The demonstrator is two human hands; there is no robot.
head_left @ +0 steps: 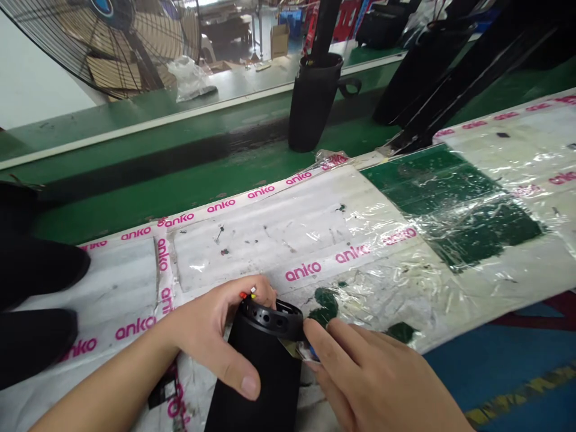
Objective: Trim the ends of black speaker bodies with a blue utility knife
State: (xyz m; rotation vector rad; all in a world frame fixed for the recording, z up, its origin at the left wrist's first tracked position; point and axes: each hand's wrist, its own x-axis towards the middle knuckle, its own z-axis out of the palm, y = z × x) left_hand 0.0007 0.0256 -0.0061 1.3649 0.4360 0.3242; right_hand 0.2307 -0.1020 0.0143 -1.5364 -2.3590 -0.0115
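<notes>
A black cylindrical housing [265,366] with a ring of holes near its open top lies on the taped white bench surface [297,228] at the bottom centre. My left hand [211,330] is wrapped round its left side, thumb across the front. Thin red and yellow wire ends [248,294] stick out by my left fingertips at the rim. My right hand [373,378] is closed at the housing's right rim, fingertips pinching a small shiny piece with a bit of blue [302,349] that I cannot make out.
A tall black cylinder with a handle [315,102] stands on the green belt [189,174] behind the bench. A large fan [112,42] is at top left. Black soft items [36,288] lie at the left edge. Black poles [450,90] lean at top right.
</notes>
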